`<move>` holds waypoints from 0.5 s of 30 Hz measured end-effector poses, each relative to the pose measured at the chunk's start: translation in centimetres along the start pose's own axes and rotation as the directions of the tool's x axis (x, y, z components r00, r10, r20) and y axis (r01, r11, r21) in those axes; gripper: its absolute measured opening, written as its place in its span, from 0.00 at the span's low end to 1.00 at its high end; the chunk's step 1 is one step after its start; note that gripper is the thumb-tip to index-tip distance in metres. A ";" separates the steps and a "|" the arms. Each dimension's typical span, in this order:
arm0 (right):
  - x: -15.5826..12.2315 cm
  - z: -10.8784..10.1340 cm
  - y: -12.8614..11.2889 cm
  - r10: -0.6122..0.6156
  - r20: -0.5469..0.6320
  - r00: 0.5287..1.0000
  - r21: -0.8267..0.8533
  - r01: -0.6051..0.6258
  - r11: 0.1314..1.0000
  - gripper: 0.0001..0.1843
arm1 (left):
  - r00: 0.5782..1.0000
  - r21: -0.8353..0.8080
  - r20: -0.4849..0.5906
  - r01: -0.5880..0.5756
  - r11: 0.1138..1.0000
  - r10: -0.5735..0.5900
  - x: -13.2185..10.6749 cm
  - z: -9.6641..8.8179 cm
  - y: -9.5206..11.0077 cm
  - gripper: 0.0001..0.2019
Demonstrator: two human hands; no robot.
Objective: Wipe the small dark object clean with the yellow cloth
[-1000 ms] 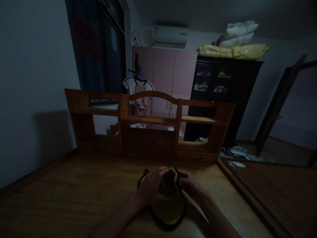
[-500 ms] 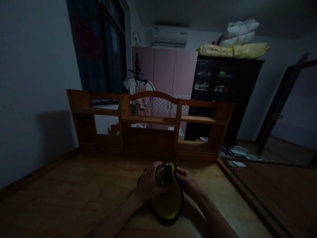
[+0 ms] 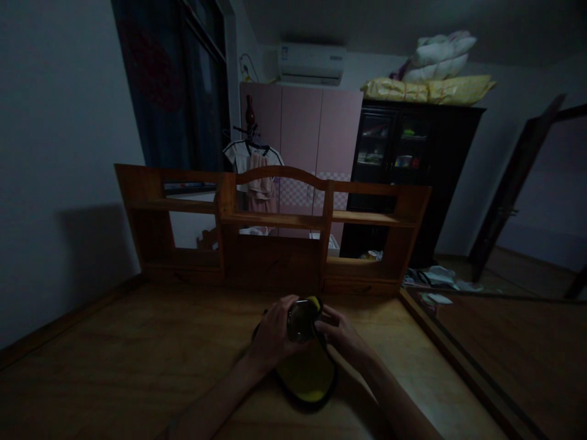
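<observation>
Evidently, both forearms are reaching forward over a pale brown wooden worktop (image 3: pixel 137 342) toward a brown wooden shelf unit (image 3: pixel 275 219), and the two hands are meeting in front of its middle bay. The left hand (image 3: pixel 274 333) is coming in from the shelf unit's left side, its fingers curling around a clear, round, glass-like object (image 3: pixel 298 321) and its thumb lying along the lower edge, so it is gripping that object. The right hand (image 3: pixel 343 337) is coming in from the shelf unit's right side with bent fingers, pinching the black edge of a soft, rounded case with a yellow inner face (image 3: pixel 308 373).

The case is lying open on the worktop, on the near side of the shelf unit. Its yellow face is showing upward, and its long axis is running roughly toward the shelf unit, the broad rounded end pointing away from it. The round object is sitting at the end nearer the shelf unit; whether it is resting inside the case or being held above it, the dim light is not showing. Its circular face is turning up toward the camera.
</observation>
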State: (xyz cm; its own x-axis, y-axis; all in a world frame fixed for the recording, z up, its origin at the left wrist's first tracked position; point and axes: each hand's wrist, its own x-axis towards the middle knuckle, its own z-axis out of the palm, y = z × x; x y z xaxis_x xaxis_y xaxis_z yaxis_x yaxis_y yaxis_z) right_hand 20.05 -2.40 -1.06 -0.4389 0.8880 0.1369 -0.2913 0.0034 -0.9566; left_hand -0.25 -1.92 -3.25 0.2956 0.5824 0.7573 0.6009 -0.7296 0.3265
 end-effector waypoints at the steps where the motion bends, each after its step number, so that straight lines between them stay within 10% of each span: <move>1: 0.0 0.1 0.0 -0.014 -0.020 1.000 -0.017 0.013 1.000 0.26 | 1.000 -0.018 0.004 0.009 1.000 -0.009 0.1 -0.1 0.0 0.41; 15: 1.3 -1.3 2.0 -0.016 -0.242 0.970 -0.058 0.002 0.998 0.25 | 0.987 -0.248 0.082 0.154 0.957 -0.137 0.3 0.4 0.9 0.43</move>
State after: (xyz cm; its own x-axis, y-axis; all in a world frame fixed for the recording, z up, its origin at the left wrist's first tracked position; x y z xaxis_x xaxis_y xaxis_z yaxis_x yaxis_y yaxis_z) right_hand 20.02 -0.60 -3.13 -0.2156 0.9727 0.0858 -0.2421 0.0319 -0.9697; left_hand 0.71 -2.31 -2.99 0.2701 0.7044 0.6564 0.4364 -0.6972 0.5687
